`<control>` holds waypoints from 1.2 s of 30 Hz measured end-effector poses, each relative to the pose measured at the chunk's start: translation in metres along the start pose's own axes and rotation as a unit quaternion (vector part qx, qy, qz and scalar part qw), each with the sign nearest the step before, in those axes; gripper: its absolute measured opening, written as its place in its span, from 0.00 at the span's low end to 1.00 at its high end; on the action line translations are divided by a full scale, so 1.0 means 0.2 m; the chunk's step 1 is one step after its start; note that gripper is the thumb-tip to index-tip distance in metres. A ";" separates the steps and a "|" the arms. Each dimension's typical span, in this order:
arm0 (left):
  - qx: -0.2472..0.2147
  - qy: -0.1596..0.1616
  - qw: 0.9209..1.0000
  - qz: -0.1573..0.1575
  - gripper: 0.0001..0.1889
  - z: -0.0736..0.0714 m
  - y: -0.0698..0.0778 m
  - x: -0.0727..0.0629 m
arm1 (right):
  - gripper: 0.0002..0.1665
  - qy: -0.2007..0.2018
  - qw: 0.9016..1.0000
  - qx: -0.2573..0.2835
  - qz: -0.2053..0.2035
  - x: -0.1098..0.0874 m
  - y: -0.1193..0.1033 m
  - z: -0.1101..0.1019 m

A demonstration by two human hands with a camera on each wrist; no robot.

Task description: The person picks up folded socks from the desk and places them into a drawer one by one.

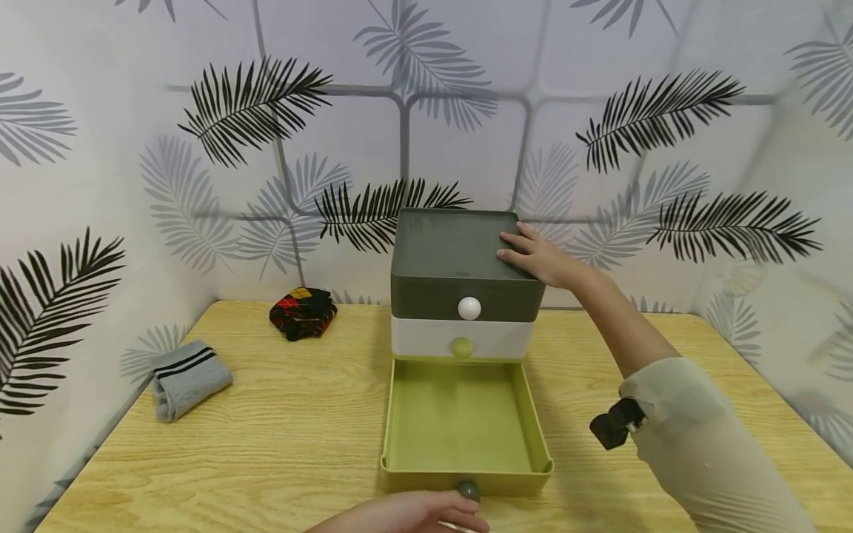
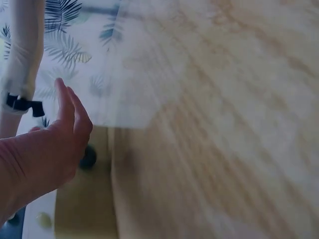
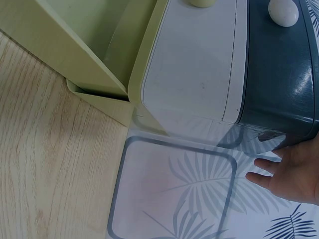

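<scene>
A small three-tier drawer unit [image 1: 453,248] has a dark grey top tier, a white middle and an olive-green bottom. Its green drawer [image 1: 460,422] is pulled out towards me and holds nothing. My left hand [image 1: 416,512] is at the drawer's front, right by the dark round knob [image 1: 469,488]. In the left wrist view its fingers are fairly straight, with the knob partly hidden behind the hand. My right hand [image 1: 541,259] rests on the right edge of the unit's top, fingers spread. The dark and white tiers are closed, with a white knob [image 1: 469,308] and a green knob [image 1: 462,347].
On the wooden table [image 1: 280,444], a folded grey sock-like cloth [image 1: 189,379] with black stripes lies at the left. A folded red, black and yellow patterned cloth [image 1: 303,314] lies farther back. A leaf-patterned wall covering [image 1: 466,163] stands close behind the unit.
</scene>
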State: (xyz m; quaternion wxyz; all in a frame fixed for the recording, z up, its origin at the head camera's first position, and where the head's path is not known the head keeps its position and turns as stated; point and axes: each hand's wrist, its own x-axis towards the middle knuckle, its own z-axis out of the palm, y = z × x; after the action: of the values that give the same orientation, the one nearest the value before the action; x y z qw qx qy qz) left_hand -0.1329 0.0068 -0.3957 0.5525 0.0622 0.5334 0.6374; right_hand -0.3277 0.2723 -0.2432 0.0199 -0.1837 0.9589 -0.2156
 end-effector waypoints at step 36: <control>-0.094 0.442 0.792 0.411 0.15 -1.40 0.27 -0.76 | 0.36 -0.001 1.000 0.010 0.002 0.01 0.00 -0.01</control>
State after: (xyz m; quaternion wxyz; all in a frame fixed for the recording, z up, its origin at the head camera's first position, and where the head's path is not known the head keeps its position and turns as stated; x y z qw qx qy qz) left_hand -0.2964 -0.2715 -0.3951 -0.0545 -0.0647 0.5809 0.8095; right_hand -0.3290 0.2724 -0.2420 0.0234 -0.1815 0.9570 -0.2250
